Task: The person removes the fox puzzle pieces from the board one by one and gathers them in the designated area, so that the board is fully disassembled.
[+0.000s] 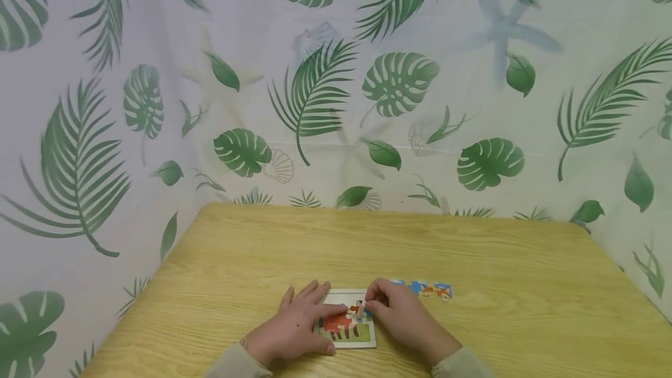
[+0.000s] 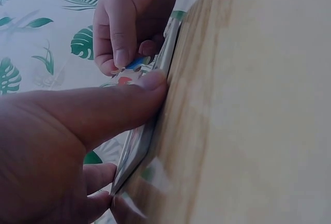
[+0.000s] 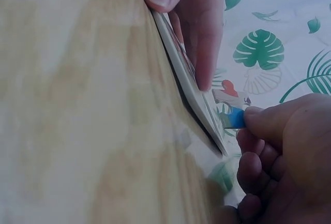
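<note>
A small jigsaw puzzle tray (image 1: 371, 337) with a white border lies on the table, its picture showing a red-orange animal with dark striped legs. My left hand (image 1: 296, 328) is spread over its left side, index finger reaching across the picture and thumb at the near edge. At the tray's upper right, my right hand (image 1: 406, 317) pinches a jigsaw piece (image 3: 236, 116) between thumb and fingers. That piece has a blue part and is raised at a tilt over the tray in the right wrist view. My left index fingertip is close beside it.
Several loose jigsaw pieces (image 1: 441, 290), blue with orange fox parts, lie in a row beyond my right hand. The wooden table (image 1: 525, 284) extends around the tray. A leaf-patterned cloth (image 1: 336, 179) hangs behind and at the left.
</note>
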A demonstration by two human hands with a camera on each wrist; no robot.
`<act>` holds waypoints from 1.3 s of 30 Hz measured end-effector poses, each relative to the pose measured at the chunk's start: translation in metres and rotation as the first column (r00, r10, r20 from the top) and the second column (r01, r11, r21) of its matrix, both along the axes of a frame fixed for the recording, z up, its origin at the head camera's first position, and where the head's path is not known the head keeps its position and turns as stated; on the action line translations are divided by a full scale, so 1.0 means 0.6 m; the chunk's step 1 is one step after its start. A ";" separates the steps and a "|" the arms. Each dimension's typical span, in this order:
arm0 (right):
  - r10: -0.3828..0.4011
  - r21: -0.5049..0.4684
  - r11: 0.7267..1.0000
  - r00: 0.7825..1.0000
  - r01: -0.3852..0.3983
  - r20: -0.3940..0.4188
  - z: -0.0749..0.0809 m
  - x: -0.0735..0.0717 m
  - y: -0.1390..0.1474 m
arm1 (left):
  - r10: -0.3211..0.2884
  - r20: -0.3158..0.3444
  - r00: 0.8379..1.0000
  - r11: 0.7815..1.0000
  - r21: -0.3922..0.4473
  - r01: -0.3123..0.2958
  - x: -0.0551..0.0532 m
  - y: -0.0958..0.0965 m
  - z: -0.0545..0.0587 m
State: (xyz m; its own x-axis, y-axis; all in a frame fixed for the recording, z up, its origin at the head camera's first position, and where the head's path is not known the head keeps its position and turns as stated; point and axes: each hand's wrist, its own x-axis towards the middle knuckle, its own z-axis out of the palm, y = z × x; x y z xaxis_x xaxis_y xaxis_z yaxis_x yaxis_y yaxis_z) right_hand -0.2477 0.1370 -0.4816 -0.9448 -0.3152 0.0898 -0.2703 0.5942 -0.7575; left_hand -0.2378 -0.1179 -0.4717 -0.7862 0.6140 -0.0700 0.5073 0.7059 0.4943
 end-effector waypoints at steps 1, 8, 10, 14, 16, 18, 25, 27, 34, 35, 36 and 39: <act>-0.007 -0.007 1.000 1.000 0.007 0.007 0.000 -0.001 0.003 | 0.000 0.002 1.000 1.000 0.001 0.000 0.000 0.000 -0.001; -0.063 -0.033 0.997 0.997 0.064 0.035 -0.003 -0.005 0.022 | -0.002 -0.009 1.000 1.000 0.001 0.002 -0.001 0.003 -0.005; -0.080 -0.026 0.996 0.996 0.081 0.037 -0.003 -0.006 0.026 | 0.000 -0.010 1.000 1.000 0.001 0.000 -0.001 0.003 -0.005; -0.111 -0.015 0.994 0.993 0.112 0.046 0.001 -0.004 0.033 | 0.003 -0.011 1.000 1.000 -0.002 -0.003 -0.001 0.003 -0.006; -0.126 -0.014 0.992 0.990 0.127 0.062 0.002 -0.004 0.036 | 0.004 -0.004 1.000 1.000 -0.002 -0.004 -0.002 0.003 -0.006; -0.127 -0.013 0.992 0.990 0.128 0.062 0.003 -0.004 0.041 | 0.006 0.004 1.000 1.000 0.000 -0.006 -0.002 0.003 -0.005; -0.117 -0.010 0.993 0.990 0.118 0.075 0.006 -0.006 0.057 | 0.009 0.022 1.000 1.000 0.016 -0.009 0.001 0.001 0.001; -0.114 -0.004 0.993 0.991 0.115 0.063 0.006 -0.008 0.061 | 0.007 0.017 1.000 1.000 0.020 -0.007 0.001 0.000 0.002; -0.095 0.004 0.995 0.994 0.095 0.046 0.008 -0.009 0.066 | 0.014 0.031 0.999 0.999 0.031 -0.015 -0.001 -0.005 -0.002; -0.096 0.006 0.995 0.994 0.096 0.047 0.008 -0.009 0.067 | 0.015 0.032 0.999 0.999 0.033 -0.016 -0.001 -0.005 -0.003; -0.097 0.011 0.995 0.994 0.097 0.047 0.009 -0.009 0.068 | 0.016 0.032 0.999 0.999 0.034 -0.017 -0.001 -0.006 -0.003; -0.106 0.016 0.994 0.993 0.105 0.058 0.011 -0.009 0.072 | 0.017 0.031 0.999 0.999 0.033 -0.018 -0.001 -0.008 -0.004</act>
State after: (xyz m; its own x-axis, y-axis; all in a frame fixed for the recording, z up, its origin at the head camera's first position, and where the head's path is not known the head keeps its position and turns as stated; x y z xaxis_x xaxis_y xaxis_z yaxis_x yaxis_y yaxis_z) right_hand -0.2528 0.1800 -0.4751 -0.9763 -0.2145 0.0295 -0.1608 0.6271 -0.7622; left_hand -0.2384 -0.1225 -0.4739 -0.7944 0.6029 -0.0739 0.4797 0.6973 0.5326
